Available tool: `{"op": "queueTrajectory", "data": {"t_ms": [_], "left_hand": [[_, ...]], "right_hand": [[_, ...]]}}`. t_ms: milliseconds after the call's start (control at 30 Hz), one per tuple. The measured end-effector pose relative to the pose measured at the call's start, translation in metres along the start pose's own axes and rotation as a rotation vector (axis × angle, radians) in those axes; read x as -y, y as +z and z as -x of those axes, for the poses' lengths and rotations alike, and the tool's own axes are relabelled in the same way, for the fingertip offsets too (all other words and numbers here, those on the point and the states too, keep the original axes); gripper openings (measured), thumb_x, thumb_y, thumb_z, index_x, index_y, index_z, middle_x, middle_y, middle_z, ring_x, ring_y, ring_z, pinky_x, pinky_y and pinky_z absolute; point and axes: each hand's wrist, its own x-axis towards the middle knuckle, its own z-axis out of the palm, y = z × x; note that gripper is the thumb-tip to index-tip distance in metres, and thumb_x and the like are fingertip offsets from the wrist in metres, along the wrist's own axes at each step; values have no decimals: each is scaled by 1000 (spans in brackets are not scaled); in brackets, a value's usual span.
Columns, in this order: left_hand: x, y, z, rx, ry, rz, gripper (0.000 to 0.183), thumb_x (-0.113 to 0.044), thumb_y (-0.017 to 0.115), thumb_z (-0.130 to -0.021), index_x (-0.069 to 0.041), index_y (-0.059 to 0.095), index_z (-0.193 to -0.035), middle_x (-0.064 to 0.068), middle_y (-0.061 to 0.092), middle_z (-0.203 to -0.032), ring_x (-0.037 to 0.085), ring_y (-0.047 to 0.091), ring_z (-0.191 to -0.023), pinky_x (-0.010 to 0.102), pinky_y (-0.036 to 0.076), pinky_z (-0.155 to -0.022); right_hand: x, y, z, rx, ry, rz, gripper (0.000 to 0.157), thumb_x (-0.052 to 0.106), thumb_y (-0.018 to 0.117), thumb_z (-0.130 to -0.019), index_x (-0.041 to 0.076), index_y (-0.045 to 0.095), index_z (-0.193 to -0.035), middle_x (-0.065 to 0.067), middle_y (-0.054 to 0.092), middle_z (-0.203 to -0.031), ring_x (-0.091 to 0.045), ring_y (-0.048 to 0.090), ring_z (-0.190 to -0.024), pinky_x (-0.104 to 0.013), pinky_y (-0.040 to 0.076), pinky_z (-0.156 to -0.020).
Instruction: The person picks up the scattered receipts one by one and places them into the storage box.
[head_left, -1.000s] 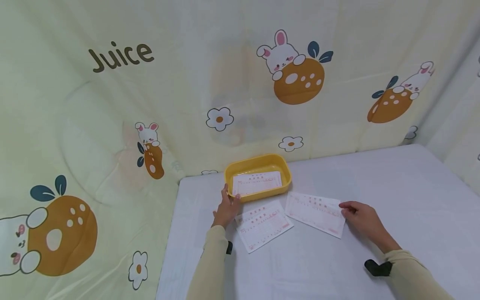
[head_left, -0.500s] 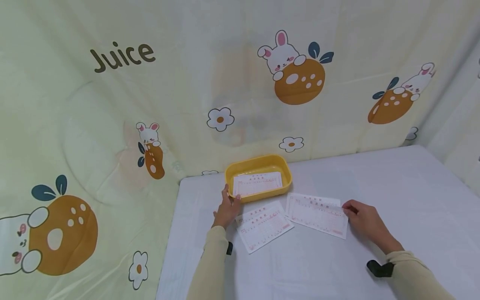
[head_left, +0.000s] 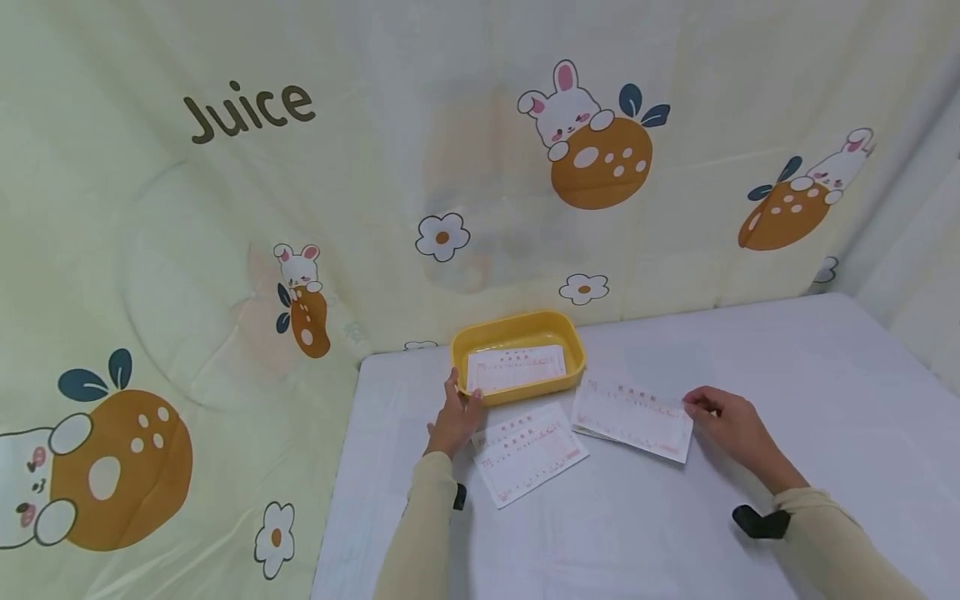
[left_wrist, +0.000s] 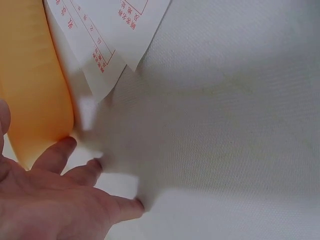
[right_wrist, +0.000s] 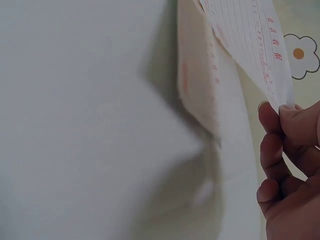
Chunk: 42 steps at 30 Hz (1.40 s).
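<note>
Thumb and fingers of my left hand (head_left: 453, 423) grip the front left corner of a yellow plastic tray (head_left: 566, 380). In the left wrist view its other fingers (left_wrist: 122, 209) spread beside the tray wall. White receipts with red print (head_left: 516, 367) lie inside the tray. My right hand (head_left: 731, 425) pinches the right edge of a printed receipt (right_wrist: 255, 45), lifted and tilted over another receipt (right_wrist: 200, 70) in the right wrist view. Two overlapping receipts (head_left: 532, 458) lie fanned in front of the tray, between my hands.
A white cloth covers the table (head_left: 615, 533). Behind the tray hangs a pale curtain (head_left: 360, 167) printed with rabbits, oranges and flowers. Dark straps (head_left: 760, 522) sit at my wrists.
The receipt in my right hand has slid slightly right, then risen and tilted toward the tray, covering more of the one beneath. My left hand stays on the tray.
</note>
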Motion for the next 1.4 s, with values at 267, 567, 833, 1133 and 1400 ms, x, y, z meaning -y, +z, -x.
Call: {"op": "queueTrajectory", "data": {"t_ms": [267, 567, 833, 1133, 1400], "left_hand": [[-2, -6, 1, 2, 17, 12, 75, -50, 50, -112, -27, 11, -173, 11, 37, -171, 45, 36, -154, 73, -2, -123], [-4, -7, -1, 18, 18, 18, 75, -50, 49, -112, -28, 11, -173, 12, 38, -170, 46, 36, -154, 74, -1, -123], [-1, -6, -3, 16, 25, 20, 74, -50, 49, -112, -27, 12, -173, 12, 38, -170, 46, 37, -153, 74, 0, -123], [0, -4, -5, 17, 8, 8, 75, -52, 48, -112, -28, 11, -173, 11, 38, -171, 45, 37, -153, 73, 0, -123], [-1, -4, -8, 16, 17, -6, 73, -50, 47, -112, -29, 11, -172, 11, 37, -171, 47, 38, -152, 75, 0, -123]], "right_hand": [[18, -3, -31, -15, -62, -64, 10, 0, 69, -102, -5, 72, -110, -6, 70, -89, -16, 51, -76, -27, 42, -58], [45, 2, -71, 48, -70, -105, 13, 2, 66, -105, -6, 71, -114, -13, 71, -96, -25, 55, -84, -28, 45, -64], [71, 18, -107, 64, -87, -137, 13, 2, 66, -105, -5, 71, -114, -15, 72, -98, -28, 58, -88, -29, 47, -68], [89, 39, -135, 113, -19, -190, 17, 4, 61, -108, -5, 68, -121, -20, 69, -109, -36, 60, -100, -37, 51, -79], [107, 55, -160, 116, -20, -185, 15, 3, 60, -108, -5, 69, -117, -20, 69, -106, -34, 60, -96, -40, 51, -79]]}}
